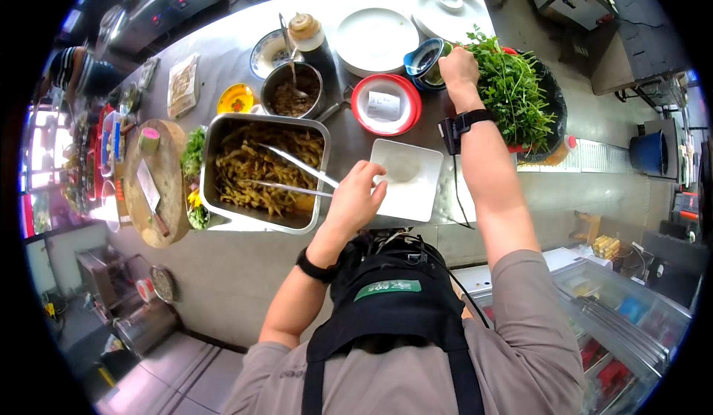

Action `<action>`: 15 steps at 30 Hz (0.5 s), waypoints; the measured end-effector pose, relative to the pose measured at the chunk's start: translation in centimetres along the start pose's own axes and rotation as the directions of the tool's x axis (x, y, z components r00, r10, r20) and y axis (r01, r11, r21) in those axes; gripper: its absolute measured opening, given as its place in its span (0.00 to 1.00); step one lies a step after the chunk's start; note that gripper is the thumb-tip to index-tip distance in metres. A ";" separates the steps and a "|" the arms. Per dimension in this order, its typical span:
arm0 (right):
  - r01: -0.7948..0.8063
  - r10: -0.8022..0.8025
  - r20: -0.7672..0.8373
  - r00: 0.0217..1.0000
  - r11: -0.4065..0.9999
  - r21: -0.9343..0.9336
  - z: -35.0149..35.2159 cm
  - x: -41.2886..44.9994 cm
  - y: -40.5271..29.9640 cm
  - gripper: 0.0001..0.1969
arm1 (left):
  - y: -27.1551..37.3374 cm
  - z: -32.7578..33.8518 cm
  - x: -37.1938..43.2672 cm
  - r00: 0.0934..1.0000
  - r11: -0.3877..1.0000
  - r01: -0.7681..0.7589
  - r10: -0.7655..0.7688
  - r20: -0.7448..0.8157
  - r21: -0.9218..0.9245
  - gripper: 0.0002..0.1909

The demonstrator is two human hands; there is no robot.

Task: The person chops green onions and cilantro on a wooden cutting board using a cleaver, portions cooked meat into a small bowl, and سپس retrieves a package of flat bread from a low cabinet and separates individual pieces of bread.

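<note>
My left hand (356,197) hovers by the left edge of a white square dish (409,206), its thumb and fingers apart with nothing seen between them. Metal tongs (303,165) rest in a steel pan (262,224) of brown, cooked pod-like food (245,164); their near end disappears behind this hand. Farther away, my right hand (461,71) is at the right rim of a small blue bowl (413,65), beside leafy green herbs (509,92). Its fingertips are hidden, with a bit of green showing beside them, so whether it grips the bowl or something inside is unclear.
Behind the pan stand a steel pot (267,95) with a ladle, and a capped bottle (306,33). Red-rimmed plates (415,120) and white plates (376,39) are stacked beyond. Left, a cleaver (147,184) lies on a round wooden board (167,223). A cable (457,192) hangs from my right wrist.
</note>
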State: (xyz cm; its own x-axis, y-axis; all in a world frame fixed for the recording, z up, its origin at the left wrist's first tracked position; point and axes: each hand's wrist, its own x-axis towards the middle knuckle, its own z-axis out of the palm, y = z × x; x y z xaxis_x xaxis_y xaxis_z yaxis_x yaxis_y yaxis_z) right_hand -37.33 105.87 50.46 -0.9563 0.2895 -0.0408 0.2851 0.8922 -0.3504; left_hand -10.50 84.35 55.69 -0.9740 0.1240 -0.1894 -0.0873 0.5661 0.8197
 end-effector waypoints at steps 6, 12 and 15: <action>0.134 -0.143 -0.008 0.990 0.944 -0.300 -4.7 1.0 -0.8 0.16 | -1.5 -0.2 0.4 1.000 1.000 -0.015 0.015 -0.013 0.016 0.11; 0.331 -0.345 -0.112 0.932 0.935 -0.127 -12.8 -2.4 0.6 0.15 | -2.3 -1.5 1.6 0.999 0.971 -0.017 0.008 -0.039 -0.237 0.15; 0.079 -0.207 0.225 0.952 0.877 0.473 -14.3 -6.9 -1.1 0.10 | -3.6 -2.6 2.8 0.994 0.748 0.096 -0.104 0.027 -0.657 0.22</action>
State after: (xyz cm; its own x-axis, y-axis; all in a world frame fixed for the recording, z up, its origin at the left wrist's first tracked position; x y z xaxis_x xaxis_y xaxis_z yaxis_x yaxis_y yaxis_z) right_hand -30.13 107.82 64.46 -0.9841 0.0129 -0.1769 0.1439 0.6414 -0.7536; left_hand -13.47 80.58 53.61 -0.9536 0.0869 -0.2881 -0.2961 -0.1000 0.9499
